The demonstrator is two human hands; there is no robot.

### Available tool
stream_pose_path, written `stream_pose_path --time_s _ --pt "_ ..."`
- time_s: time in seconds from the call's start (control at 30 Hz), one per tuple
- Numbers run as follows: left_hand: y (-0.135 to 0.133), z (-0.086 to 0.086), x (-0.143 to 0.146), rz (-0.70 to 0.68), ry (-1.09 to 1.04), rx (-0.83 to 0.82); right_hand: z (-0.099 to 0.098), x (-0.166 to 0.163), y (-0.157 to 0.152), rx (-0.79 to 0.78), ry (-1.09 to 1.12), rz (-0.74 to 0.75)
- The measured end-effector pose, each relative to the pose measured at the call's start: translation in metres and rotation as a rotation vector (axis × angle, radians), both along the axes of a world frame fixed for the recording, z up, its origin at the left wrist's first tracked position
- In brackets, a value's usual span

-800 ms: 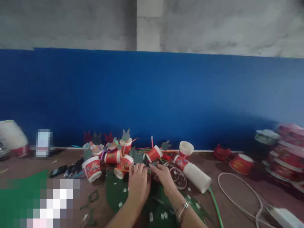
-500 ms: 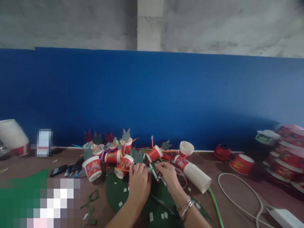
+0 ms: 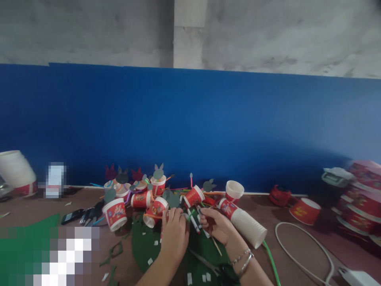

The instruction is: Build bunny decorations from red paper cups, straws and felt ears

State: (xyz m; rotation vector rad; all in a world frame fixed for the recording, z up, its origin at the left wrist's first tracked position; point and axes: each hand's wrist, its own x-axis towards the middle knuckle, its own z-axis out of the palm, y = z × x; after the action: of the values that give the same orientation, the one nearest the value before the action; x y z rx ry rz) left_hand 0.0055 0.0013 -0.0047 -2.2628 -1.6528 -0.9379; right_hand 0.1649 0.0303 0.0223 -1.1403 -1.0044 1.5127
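- The table (image 3: 297, 246) carried the cups close in, presumably for easy reach.
- The green sheet (image 3: 141, 246) lay beneath both hands, perhaps as a mat.
- The stack (image 3: 244, 224) lay on its side, likely because so long a column would topple.
- The left hand (image 3: 175, 226) curled palm-down over a cup (image 3: 161, 235), perhaps steadying it; I could not tell how firmly.
- The right hand (image 3: 218, 225) had its fingertips bunched by a grey piece (image 3: 199, 209); whether they pinched it I could not tell.
- The scissors (image 3: 217, 271) lay near the right wrist, probably for handiness.
- The marker (image 3: 193, 221) lay between the hands.
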Motion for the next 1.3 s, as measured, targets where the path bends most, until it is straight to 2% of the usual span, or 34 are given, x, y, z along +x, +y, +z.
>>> stream_pose_path --time_s 0.27,0.7,0.9,1.07,1.3 --pt "0.0 0.0 0.002 0.008 0.01 0.012 -0.011 -0.014 0.008 0.218 -0.223 -0.15" --pt "-0.002 0.003 0.002 -0.004 0.008 -0.014 -0.022 -0.024 0.015 0.278 -0.277 -0.231" --pt "-0.002 0.002 0.002 -0.005 0.014 0.008 -0.017 -0.028 0.013 0.304 -0.289 -0.239" --pt "-0.002 0.0 0.002 -0.016 0.025 0.009 -0.015 -0.03 0.012 0.357 -0.337 -0.264" --pt "-0.003 -0.002 0.001 -0.04 0.034 0.006 -0.024 -0.035 0.021 0.445 -0.372 -0.279"
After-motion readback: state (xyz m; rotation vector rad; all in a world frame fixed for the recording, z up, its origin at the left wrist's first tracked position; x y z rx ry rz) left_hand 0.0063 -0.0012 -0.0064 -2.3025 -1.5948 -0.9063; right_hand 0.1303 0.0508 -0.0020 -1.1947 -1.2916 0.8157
